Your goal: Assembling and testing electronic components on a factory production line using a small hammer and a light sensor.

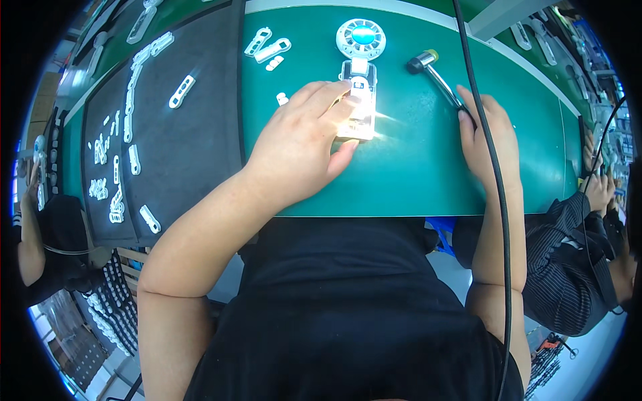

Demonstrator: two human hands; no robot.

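Touching a Fan-like Gadget (360,65), Holding a Hammer (439,81)

Wears a black shirt (334,321) at the near edge of a green tabletop (414,174). Looks past a black cable (500,200), hanging across the view of the right forearm. Holds the hammer by the handle in the closed right hand (491,137), with its head pointing away and leftward, near the gadget but apart from it. Lays the left hand (294,144), half curled, over the left side of the gadget's brightly lit lower part, with the thumb by the near end — cannot tell, through the glare, whether gripping or only pressing. Has the gadget lengthwise on the tabletop, with its round, slotted white head and turquoise centre at the far end.

To the left, shows a dark mat (180,147) with scattered white parts (181,91). Beyond the left hand, shows a few white pieces (273,50) on the green. Out at the sides, shows co-workers — in black (60,234) at left, in stripes (562,260) at right.
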